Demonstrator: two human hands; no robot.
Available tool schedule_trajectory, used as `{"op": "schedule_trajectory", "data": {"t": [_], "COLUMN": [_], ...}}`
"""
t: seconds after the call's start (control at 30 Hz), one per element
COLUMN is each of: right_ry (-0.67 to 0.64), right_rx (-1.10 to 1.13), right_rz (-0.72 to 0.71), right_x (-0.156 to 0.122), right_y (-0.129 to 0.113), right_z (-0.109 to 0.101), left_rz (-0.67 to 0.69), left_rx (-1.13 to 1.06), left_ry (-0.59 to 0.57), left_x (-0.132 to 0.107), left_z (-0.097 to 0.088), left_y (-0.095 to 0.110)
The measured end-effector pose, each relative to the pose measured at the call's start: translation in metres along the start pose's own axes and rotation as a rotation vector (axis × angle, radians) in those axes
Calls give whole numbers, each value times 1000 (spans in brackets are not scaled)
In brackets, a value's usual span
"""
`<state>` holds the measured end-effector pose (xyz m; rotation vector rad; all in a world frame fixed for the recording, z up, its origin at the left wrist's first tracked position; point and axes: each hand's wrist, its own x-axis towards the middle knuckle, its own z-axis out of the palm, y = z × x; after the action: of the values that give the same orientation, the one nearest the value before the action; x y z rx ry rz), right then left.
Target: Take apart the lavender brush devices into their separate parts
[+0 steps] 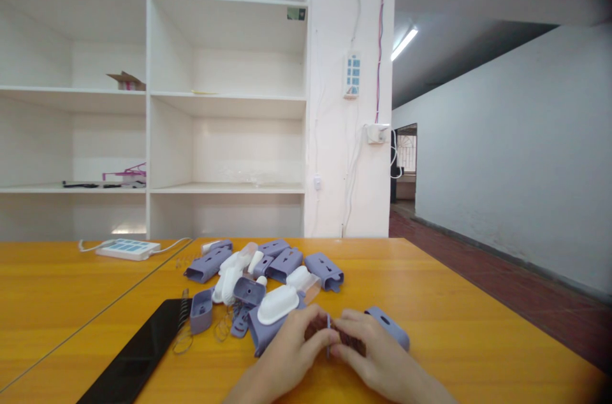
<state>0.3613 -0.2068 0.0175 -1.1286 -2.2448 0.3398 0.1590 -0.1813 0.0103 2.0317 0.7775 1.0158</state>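
Note:
My left hand (pixel 297 348) pinches a thin purple plastic piece (pixel 328 321), seen edge-on, between thumb and fingers. From the other side, the closed fingertips of my right hand (pixel 370 345) meet the same piece; its face is hidden. Just beyond my right hand lies a purple plastic housing (pixel 388 327) with an oval hole. To the left of my left hand, a white rounded cover (pixel 278 304) rests on another purple housing (pixel 261 331). A flat purple slotted plate (pixel 240 322) and a small purple cup-like part (pixel 201 311) lie further left.
A heap of purple housings (pixel 285 264) and white parts (pixel 229 283) spreads across the wooden table (pixel 459 353). Metal springs (pixel 183 321) lie near a black glossy panel (pixel 138 353). A white power strip (pixel 128 248) sits back left, before white shelves (pixel 228 98).

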Motion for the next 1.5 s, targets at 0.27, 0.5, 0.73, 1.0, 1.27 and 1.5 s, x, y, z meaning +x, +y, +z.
{"op": "schedule_trajectory", "data": {"t": [0.27, 0.5, 0.73, 1.0, 1.27, 1.5], "right_ry": [28, 37, 263, 367, 362, 420], "right_rx": [-143, -181, -189, -215, -247, -304], "right_rz": [-40, -4, -11, 225, 338, 582], "right_x": [0, 2, 2, -1, -1, -3], "right_y": [10, 23, 33, 86, 86, 92], "right_z": [2, 5, -22, -38, -32, -20], "left_rz": [-173, 103, 223, 56, -4, 7], "left_rx": [-26, 418, 793, 905, 906, 870], "left_ry": [121, 191, -2, -109, -55, -59], "left_x": [5, 0, -9, -17, -15, -15], "left_z": [11, 9, 9, 2, -3, 3], "left_y": [-11, -15, 13, 21, 31, 27]}}
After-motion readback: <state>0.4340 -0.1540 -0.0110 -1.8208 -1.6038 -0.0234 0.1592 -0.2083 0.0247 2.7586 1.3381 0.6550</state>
